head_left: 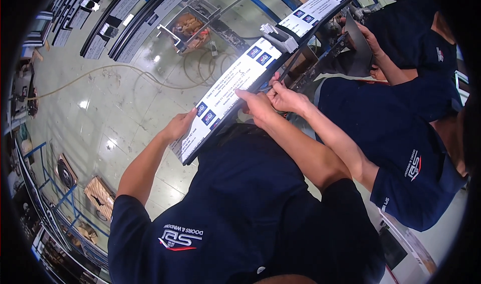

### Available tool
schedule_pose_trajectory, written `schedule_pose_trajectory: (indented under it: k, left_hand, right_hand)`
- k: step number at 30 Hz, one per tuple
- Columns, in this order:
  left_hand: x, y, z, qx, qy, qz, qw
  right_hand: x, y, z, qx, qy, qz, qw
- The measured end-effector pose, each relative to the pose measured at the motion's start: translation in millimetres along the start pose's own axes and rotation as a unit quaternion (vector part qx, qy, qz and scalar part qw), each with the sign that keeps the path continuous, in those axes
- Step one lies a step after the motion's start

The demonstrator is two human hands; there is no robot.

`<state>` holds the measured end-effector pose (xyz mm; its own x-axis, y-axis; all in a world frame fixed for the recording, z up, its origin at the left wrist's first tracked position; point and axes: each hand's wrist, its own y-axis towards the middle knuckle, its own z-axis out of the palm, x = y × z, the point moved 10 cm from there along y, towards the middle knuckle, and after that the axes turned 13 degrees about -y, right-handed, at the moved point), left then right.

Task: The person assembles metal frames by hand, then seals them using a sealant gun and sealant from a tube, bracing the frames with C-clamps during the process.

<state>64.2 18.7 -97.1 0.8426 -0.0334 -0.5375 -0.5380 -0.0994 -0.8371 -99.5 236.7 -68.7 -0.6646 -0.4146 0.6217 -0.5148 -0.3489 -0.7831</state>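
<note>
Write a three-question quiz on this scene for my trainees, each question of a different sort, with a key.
1. True or false: the camera wearer's right hand is clear of the long profile, touching no part of it.

2. Multiple choice: in the picture, which part of the profile is the wearer's left hand nearest?
A. The upper-right end
B. The middle
C. The lower-left end

3. Short answer: what thin, tan thing curves across the tiled floor beyond the profile?

Key
1. False; the right thumb lies on the profile's white printed film.
2. C
3. A line that looks like a hose.
</note>
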Motion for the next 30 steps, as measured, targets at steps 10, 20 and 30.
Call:
schedule_pose_trajectory:
  k: [10, 20, 30]
  left_hand:
    - [-15, -3, -4, -0.059, 0.057, 0.067, 0.994]
    - [-25, -15, -14, -0.168, 0.116, 0.118, 0.972]
    - [35, -124, 4, -0.266, 0.205, 0.248, 0.909]
  right_hand:
    - [-32, -4, -14, 0.038, -0.110, 0.073, 0.991]
    - [-74, -4, -27, 0.064, -0.069, 0.025, 0.995]
    - [-129, -6, -34, 0.032, -0.044, 0.018, 0.998]
